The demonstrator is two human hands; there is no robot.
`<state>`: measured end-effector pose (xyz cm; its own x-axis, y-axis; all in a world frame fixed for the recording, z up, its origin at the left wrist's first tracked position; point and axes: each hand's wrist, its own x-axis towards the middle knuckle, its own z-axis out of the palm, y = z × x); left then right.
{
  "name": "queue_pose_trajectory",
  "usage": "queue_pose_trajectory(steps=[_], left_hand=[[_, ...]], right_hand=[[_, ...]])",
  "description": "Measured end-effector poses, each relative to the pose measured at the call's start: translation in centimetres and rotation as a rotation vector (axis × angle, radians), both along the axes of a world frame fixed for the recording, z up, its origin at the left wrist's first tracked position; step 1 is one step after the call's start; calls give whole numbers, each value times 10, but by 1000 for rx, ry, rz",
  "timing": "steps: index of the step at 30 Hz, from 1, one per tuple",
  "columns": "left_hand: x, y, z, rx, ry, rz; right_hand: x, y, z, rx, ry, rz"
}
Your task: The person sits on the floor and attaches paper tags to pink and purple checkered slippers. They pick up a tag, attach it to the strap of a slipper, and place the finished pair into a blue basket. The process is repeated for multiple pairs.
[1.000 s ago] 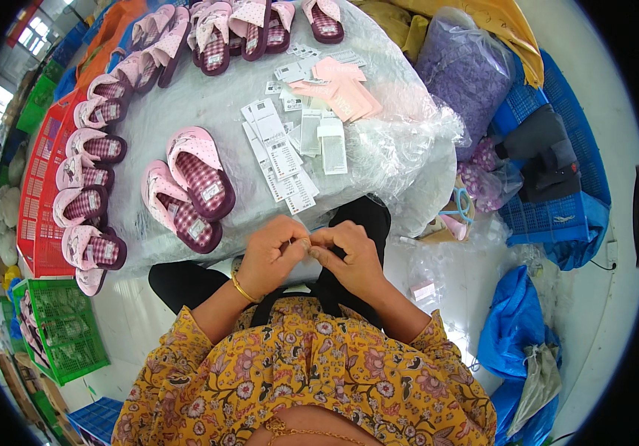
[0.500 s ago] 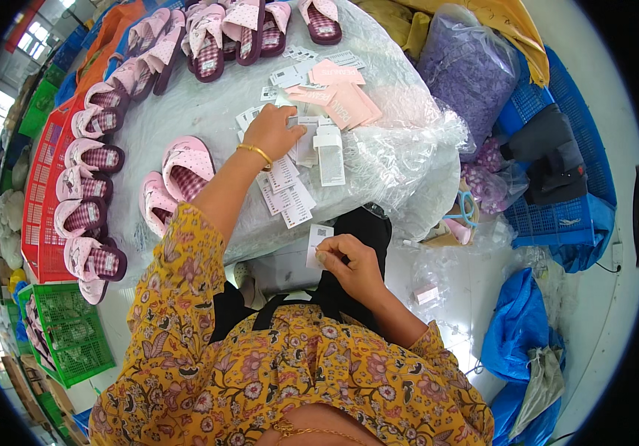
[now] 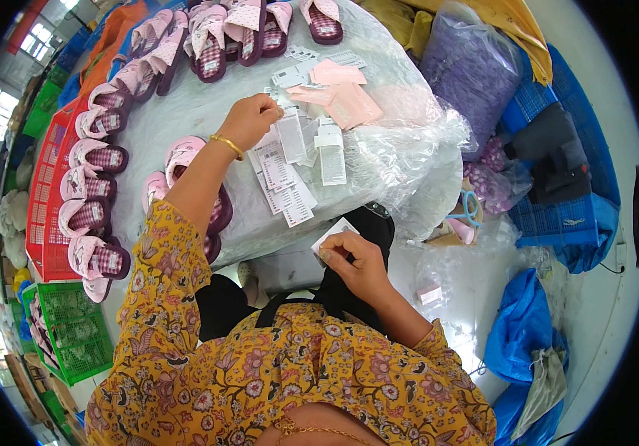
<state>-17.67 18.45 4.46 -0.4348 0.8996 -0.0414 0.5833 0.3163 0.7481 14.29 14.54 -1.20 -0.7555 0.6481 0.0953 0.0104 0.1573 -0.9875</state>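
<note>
Left hand out to the tags, right hand holding a tag.
Left hand (image 3: 254, 119) has left the right hand (image 3: 357, 260) and now pinches at the paper tags (image 3: 286, 175) mid-worktop (image 3: 185, 111); right hand grips one white tag (image 3: 332, 232) near the worktop's front edge.

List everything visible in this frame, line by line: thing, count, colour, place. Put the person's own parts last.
Table: one, covered in clear plastic sheet, centre.
Slippers: many, pink with plaid insoles, along the table's far and left edges; one pair beside the left forearm.
White tags: a spread pile, mid-table.
Pink packets: several, beyond the tags.
Red crate: one, left of table.
Green crate: one, lower left.
Purple bag: one, upper right.
Blue crates: some, right.
Blue bags: lower right floor.
Left hand: gold bangle at the wrist, reaching into the tags.
Right hand: holds one white tag near the lap.
</note>
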Motion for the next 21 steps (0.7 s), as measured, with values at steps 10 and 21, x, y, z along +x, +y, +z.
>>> queue_pose_trajectory(steps=[10, 21], left_hand=[[84, -88, 54, 308, 84, -163], [109, -111, 54, 360, 120, -214]], right_hand=[[-38, 23, 68, -316, 195, -47], [-50, 18, 71, -416, 192, -27]])
